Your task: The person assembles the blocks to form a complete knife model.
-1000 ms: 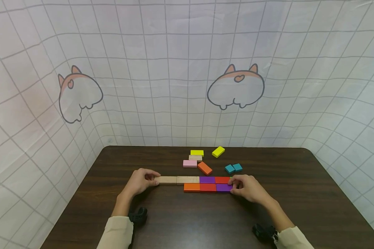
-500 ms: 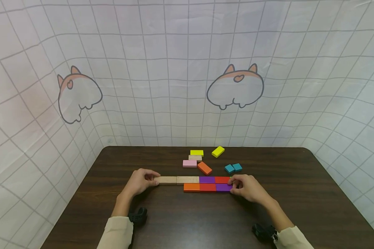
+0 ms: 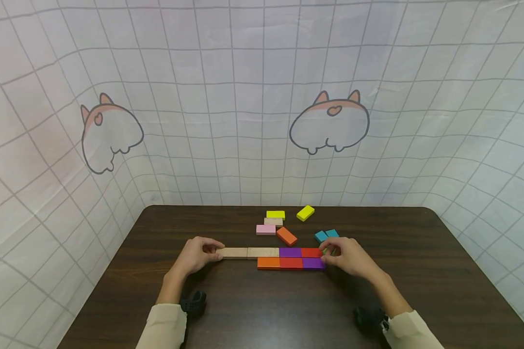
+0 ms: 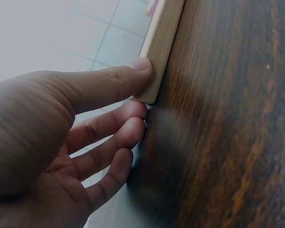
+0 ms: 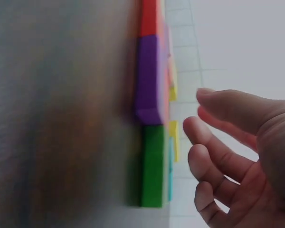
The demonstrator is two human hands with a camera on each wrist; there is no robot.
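Two rows of flat wooden blocks lie against each other on the table. The back row holds two plain wooden blocks (image 3: 263, 252), a purple block (image 3: 290, 252), a red block (image 3: 310, 252) and a green block (image 5: 153, 166). In front lie an orange block (image 3: 268, 263), a second red block (image 3: 291, 263) and a second purple block (image 3: 313, 263). My left hand (image 3: 196, 254) pinches the outer end of the leftmost plain block (image 4: 162, 52), thumb on its near side. My right hand (image 3: 351, 257) hovers at the right end, fingers loosely bent with nothing between them, mostly covering the green block in the head view.
Behind the rows lie a pink block (image 3: 266, 230), a loose plain block (image 3: 273, 222), two yellow blocks (image 3: 305, 213), a tilted orange block (image 3: 286, 236) and two blue blocks (image 3: 320, 236). A grid-patterned cloth (image 3: 227, 145) stands behind the dark table (image 3: 262, 310).
My right hand has come off the front purple block and risen slightly, toward the back. My left hand and the blocks stay where they were.
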